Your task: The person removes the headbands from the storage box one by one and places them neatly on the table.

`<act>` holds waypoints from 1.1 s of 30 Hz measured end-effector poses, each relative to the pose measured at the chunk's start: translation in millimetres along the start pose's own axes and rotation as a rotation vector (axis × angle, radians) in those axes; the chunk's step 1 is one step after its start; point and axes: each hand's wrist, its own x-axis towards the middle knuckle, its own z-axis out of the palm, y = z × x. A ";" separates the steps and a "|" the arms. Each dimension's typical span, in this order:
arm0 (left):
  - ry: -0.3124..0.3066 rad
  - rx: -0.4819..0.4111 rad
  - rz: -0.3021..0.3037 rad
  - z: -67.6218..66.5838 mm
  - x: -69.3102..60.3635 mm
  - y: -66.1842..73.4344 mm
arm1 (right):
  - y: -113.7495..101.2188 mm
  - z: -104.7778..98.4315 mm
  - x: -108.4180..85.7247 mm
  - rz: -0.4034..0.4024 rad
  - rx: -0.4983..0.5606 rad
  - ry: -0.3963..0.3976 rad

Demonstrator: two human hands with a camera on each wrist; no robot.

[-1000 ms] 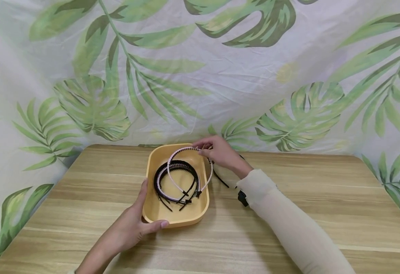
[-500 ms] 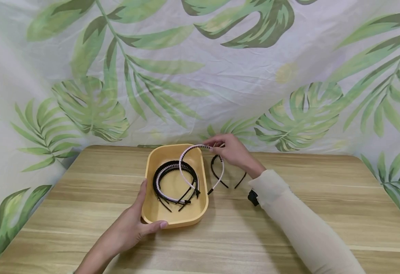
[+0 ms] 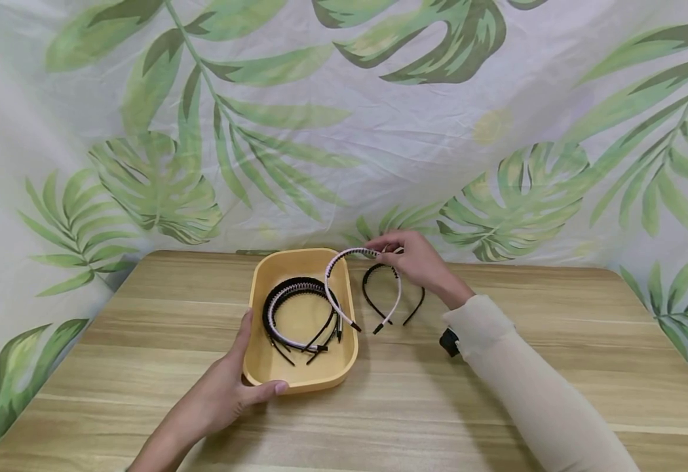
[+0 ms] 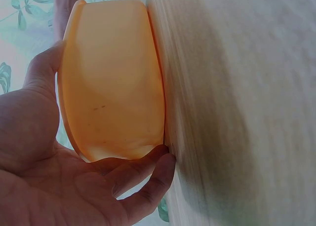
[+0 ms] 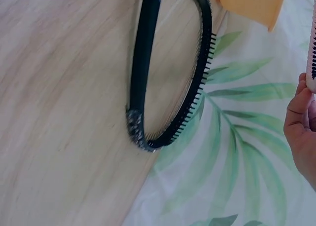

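Note:
My right hand (image 3: 417,262) pinches a white headband (image 3: 331,288) by the top of its arch, above the right rim of a yellow bin (image 3: 352,367); the black tips of the band point down. In the right wrist view the right hand (image 5: 302,127) shows at the edge, fingers on the pale band (image 5: 311,63). My left hand (image 3: 220,393) holds the bin's near left corner, thumb on the near rim. The left wrist view has the left hand (image 4: 74,181) curled about the bin's wall (image 4: 113,78). Several black headbands (image 3: 273,293) and a white one lie inside the bin.
A black toothed headband (image 3: 420,305) stands on the wooden table (image 3: 468,406) just right of the bin, partly behind the white one; it is large in the right wrist view (image 5: 143,63). A leaf-patterned cloth (image 3: 297,170) hangs along the table's back edge.
My right hand has carried the white headband rightward, from over the bin's inside to its right rim. The black headband on the table shows more fully. My left hand stays at the bin.

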 end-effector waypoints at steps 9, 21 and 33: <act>0.012 0.002 0.023 -0.3 -0.8 0.0 | 12.0 -11.9 -6.8 0.018 -0.017 0.024; 0.005 -0.001 0.006 -0.5 -0.7 0.1 | 27.3 -28.8 -15.8 0.054 -0.084 0.030; -0.001 -0.007 -0.005 -0.4 0.1 0.2 | 42.4 -43.3 -26.3 0.088 -0.071 0.023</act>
